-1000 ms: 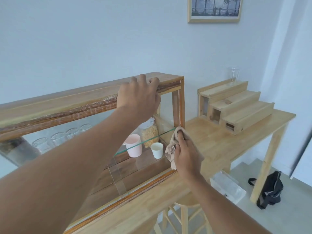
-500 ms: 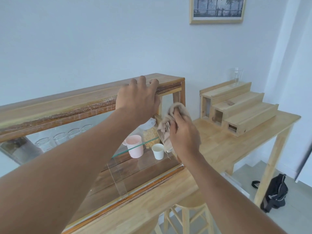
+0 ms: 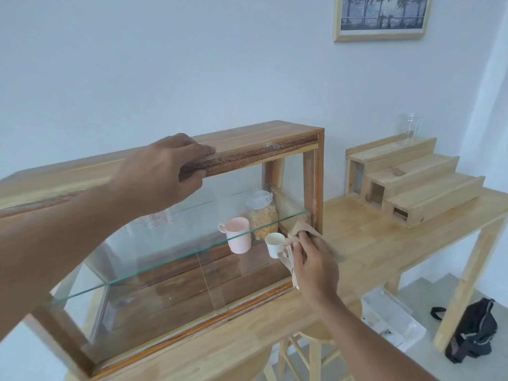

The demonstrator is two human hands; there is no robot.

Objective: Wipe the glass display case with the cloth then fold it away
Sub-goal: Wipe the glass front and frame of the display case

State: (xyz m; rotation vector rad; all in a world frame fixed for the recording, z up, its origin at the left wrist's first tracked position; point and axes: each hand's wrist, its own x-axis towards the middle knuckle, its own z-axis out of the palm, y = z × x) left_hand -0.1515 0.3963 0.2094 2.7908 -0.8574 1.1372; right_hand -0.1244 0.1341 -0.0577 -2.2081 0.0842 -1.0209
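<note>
A wood-framed glass display case [image 3: 275, 149] stands on a light wooden table [image 3: 365, 243]. My left hand [image 3: 167, 174] grips the front edge of the case's wooden top, fingers over it and thumb under. My right hand [image 3: 313, 265] presses a bunched beige cloth [image 3: 298, 229] against the front glass at the case's lower right corner. Inside the case a glass shelf [image 3: 176, 259] runs across, with a pink mug [image 3: 239, 235], a small white cup [image 3: 273, 243] and a bag of yellow snacks [image 3: 262, 215].
A stepped wooden stand [image 3: 417, 182] with a clear glass [image 3: 411, 127] on top sits at the table's right end. Below are a wooden stool [image 3: 310, 350], a clear plastic bin [image 3: 390, 320] and a black bag [image 3: 475, 336] on the floor. A framed picture [image 3: 382, 16] hangs on the wall.
My right hand with the cloth went up the case's right post, then came back down to the lower right corner. My left hand slid left along the top edge.
</note>
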